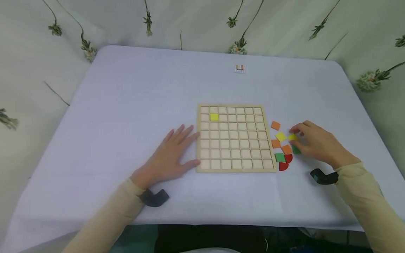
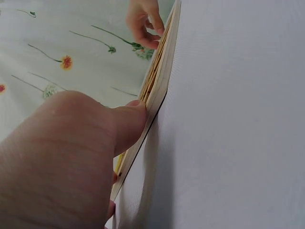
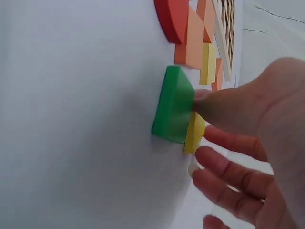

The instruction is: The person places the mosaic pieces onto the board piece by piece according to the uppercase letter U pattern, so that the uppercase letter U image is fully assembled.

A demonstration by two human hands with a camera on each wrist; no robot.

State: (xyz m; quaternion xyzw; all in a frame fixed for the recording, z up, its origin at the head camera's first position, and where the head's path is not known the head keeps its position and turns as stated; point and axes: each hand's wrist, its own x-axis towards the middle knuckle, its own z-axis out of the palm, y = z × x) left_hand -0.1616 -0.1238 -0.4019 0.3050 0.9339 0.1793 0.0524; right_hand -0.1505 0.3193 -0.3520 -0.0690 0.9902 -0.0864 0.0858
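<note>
A wooden grid board [image 1: 236, 170] lies on the table, with one yellow square tile [image 1: 214, 117] in a cell of its second row. My left hand [image 1: 171, 158] rests flat at the board's left edge, fingers spread; its thumb [image 2: 131, 121] touches the frame. To the right of the board, my right hand [image 1: 316, 142] pinches another yellow tile [image 3: 194, 133] between thumb and index finger. A green tile [image 3: 176, 107] lies against it, right beside the thumb. Orange tiles [image 1: 286, 149], a third yellow tile [image 1: 280, 136], a second green tile [image 1: 280, 157] and red rounded pieces [image 1: 283, 166] lie nearby.
A small card [image 1: 240, 69] with a coloured grid pattern lies toward the far edge of the white-covered table [image 1: 126, 88]. Behind the table hangs a pale curtain [image 1: 196, 24] with printed flowers. Dark straps stick out from both wrists.
</note>
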